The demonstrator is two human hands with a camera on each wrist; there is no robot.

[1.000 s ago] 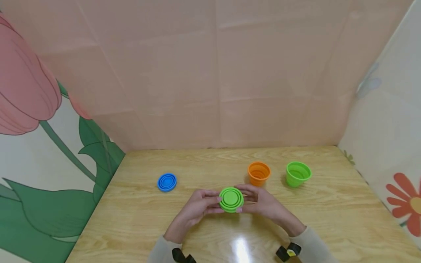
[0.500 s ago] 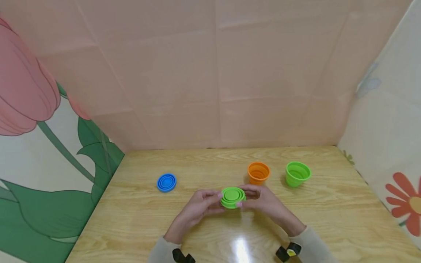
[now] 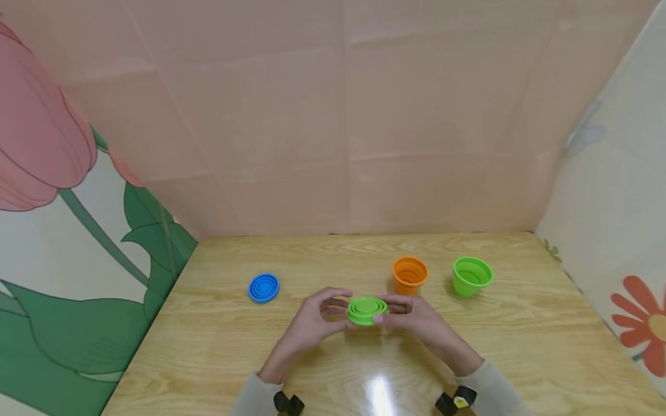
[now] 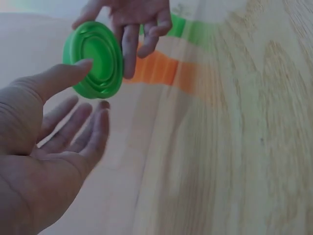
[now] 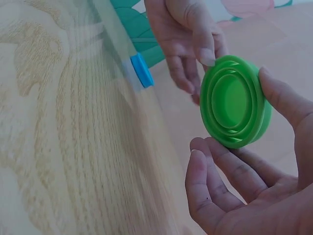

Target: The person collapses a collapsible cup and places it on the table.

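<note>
A green collapsible cup (image 3: 366, 310), folded flat into a ringed disc, is held above the table with its stepped base facing up. My right hand (image 3: 416, 318) pinches its rim; in the right wrist view the thumb (image 5: 281, 93) is at one edge and fingertips lie against the other. At the opposite side, my left hand (image 3: 317, 318) is spread. In the left wrist view its thumb (image 4: 63, 78) reaches onto the folded cup (image 4: 100, 58), while the other fingers curve loosely, apart from it. Beyond the right hand stands an orange cup (image 3: 409, 275), expanded and upright.
An expanded green cup (image 3: 471, 277) stands upright right of the orange one. Toward the left lies a blue cup (image 3: 263, 288), folded flat. The wooden table (image 3: 208, 346) meets a pink backdrop (image 3: 343, 144) behind and printed flower panels at both sides.
The folded green cup has tilted from facing the head camera to lying flatter. My left fingers have spread away from it, its thumb now lower; the right hand keeps its pinch.
</note>
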